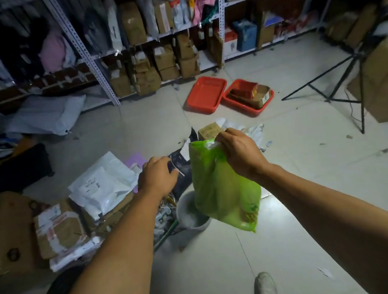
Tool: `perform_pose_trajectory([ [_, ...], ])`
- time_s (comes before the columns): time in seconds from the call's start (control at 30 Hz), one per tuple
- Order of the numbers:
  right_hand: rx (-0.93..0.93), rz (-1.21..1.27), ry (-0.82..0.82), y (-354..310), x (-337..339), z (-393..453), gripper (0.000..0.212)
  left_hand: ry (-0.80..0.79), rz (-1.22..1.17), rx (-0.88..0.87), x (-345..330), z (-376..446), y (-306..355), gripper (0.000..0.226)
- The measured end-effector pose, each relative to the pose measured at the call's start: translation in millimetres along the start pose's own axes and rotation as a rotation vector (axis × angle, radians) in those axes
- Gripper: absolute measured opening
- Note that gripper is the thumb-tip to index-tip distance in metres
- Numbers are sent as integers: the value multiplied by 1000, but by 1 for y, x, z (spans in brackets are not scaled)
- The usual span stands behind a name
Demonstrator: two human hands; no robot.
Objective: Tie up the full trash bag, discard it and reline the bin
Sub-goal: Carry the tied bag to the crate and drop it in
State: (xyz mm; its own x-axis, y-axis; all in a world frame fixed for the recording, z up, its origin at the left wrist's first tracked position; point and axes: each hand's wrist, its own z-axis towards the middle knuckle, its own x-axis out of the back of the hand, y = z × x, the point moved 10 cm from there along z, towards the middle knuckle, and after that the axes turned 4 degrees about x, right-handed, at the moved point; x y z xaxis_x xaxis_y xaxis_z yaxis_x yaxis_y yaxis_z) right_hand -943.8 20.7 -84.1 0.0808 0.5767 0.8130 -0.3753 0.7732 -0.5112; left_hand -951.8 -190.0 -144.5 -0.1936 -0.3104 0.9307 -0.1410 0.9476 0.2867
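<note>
1. One green bag (222, 188), one small grey bin (188, 213), two red trays (206, 94) on the floor, one black tripod (344, 77) and two light shoes (265, 288) at the bottom edge.
2. The bag hangs in the air just in front of the bin, and its lower part covers the bin's right rim.
3. Left of the bin a pile of parcels (99, 184) and flattened cardboard crowds right up to it; shelves (141, 46) packed with boxes line the far wall.
4. Bare tiled floor (319, 177) lies open to the right of the bag, between it and the tripod, and also toward the shoes.
5. The right hand (239, 149) is clenched on the bag's top edge, fingers curled round the bunched plastic.
6. The left hand (158, 175) hovers beside the bag's upper left edge, fingers loosely curled; whether it touches anything I cannot tell.
</note>
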Motion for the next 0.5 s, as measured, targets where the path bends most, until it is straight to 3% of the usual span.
perform_pose_trajectory([
  [0.3, -234, -183, 201, -9, 113, -75, 13, -67, -4, -407, 30, -43, 132, 33],
  [0.5, -415, -251, 295, 2, 175, -152, 13, -176, 17, -622, 11, -81, 216, 52],
])
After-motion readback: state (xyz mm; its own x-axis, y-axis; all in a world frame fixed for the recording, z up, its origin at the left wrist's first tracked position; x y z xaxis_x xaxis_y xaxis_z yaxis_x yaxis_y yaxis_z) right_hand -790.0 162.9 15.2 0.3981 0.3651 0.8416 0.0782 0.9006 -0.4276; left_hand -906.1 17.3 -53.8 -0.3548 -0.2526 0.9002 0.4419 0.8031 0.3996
